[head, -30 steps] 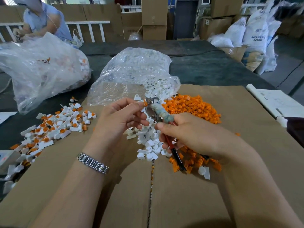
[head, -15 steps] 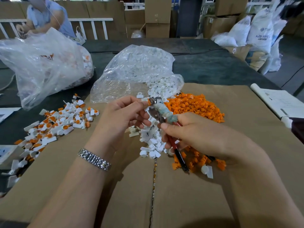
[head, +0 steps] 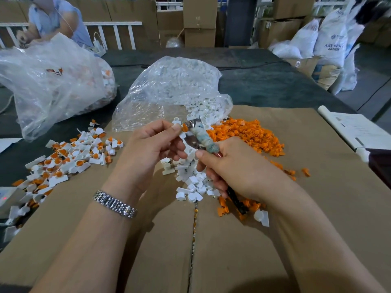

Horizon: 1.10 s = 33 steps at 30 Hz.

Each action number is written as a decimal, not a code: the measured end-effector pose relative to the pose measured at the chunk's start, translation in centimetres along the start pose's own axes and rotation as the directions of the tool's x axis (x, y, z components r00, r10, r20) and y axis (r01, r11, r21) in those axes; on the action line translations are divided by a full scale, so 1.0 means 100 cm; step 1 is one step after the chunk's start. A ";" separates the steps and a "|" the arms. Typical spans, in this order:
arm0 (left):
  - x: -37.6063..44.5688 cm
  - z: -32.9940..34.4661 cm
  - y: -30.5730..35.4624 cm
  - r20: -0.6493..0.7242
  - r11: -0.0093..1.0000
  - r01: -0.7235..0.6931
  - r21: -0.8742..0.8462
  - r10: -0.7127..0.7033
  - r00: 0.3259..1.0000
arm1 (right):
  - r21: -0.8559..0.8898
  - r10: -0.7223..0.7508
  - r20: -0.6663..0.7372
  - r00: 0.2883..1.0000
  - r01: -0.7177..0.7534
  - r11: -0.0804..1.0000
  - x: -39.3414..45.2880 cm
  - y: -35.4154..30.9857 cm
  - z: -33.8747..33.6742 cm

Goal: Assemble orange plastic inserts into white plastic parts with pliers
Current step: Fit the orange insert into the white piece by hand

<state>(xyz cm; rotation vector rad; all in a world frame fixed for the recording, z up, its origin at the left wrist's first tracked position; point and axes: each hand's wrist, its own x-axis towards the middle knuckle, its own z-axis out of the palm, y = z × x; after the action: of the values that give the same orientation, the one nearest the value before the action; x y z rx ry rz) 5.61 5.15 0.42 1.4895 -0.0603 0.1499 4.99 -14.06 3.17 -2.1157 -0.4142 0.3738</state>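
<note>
My right hand (head: 239, 168) grips the pliers (head: 197, 136), whose jaws are wrapped in bluish tape and point up and left. My left hand (head: 152, 146) pinches a small white part with an orange insert (head: 183, 129) right at the plier jaws. Loose white parts (head: 192, 182) lie in a pile on the cardboard below my hands. A heap of orange inserts (head: 245, 134) sits just right of the pliers. Assembled white-and-orange pieces (head: 69, 159) are scattered to the left.
A clear bag of white parts (head: 169, 92) lies open behind my hands. A second large bag (head: 50, 81) sits at the far left. Papers (head: 357, 130) lie at the right edge. Another person works at the back left.
Both hands keep their hold and stay close together at the plier jaws; only the view has shifted slightly.
</note>
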 end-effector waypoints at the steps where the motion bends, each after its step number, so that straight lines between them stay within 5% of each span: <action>1: 0.000 0.000 0.000 0.002 1.000 -0.001 0.006 0.001 1.000 | 0.054 0.014 0.027 1.000 -0.015 0.998 0.000 0.001 -0.002; 6: 0.002 -0.006 -0.001 0.001 1.000 -0.009 -0.011 0.009 1.000 | 0.204 0.066 0.131 0.989 -0.092 0.975 -0.004 0.006 -0.026; 9: 0.003 -0.012 -0.003 -0.087 0.994 -0.018 0.109 0.027 0.996 | 0.046 0.084 -0.138 0.987 -0.078 0.996 -0.002 0.014 -0.042; 11: 0.006 -0.017 -0.005 -0.245 0.940 -0.005 0.342 0.094 0.965 | -0.159 0.072 -0.315 0.946 -0.128 0.979 0.005 0.023 -0.048; 15: 0.009 -0.036 -0.005 -0.473 0.503 0.248 0.828 0.387 0.792 | -0.510 0.125 -0.463 0.878 -0.379 0.772 0.018 0.045 -0.048; 18: 0.007 -0.038 -0.007 -0.424 0.346 0.292 0.892 0.414 0.805 | -0.589 0.127 -0.519 0.845 -0.462 0.664 0.024 0.056 -0.042; 20: 0.008 -0.033 -0.010 -0.312 0.378 0.155 0.913 0.401 0.862 | -0.606 0.102 -0.531 0.841 -0.461 0.649 0.028 0.061 -0.039; 24: 0.010 -0.023 -0.017 -0.129 0.442 0.079 0.894 0.084 0.988 | -0.609 0.119 -0.515 0.849 -0.460 0.646 0.033 0.065 -0.035; 27: 0.010 -0.016 -0.023 -0.141 0.365 0.110 0.925 0.062 0.988 | -0.592 0.139 -0.515 0.846 -0.468 0.656 0.035 0.066 -0.033; 33: 0.013 -0.015 -0.027 -0.199 0.481 0.130 0.867 0.095 0.975 | -0.534 0.184 -0.486 0.855 -0.457 0.711 0.035 0.067 -0.034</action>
<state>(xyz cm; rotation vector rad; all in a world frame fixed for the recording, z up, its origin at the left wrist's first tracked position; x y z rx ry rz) 7.19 6.50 -2.16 2.5249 0.2648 0.3732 10.58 -18.53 -1.02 -2.8722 0.1247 -0.0358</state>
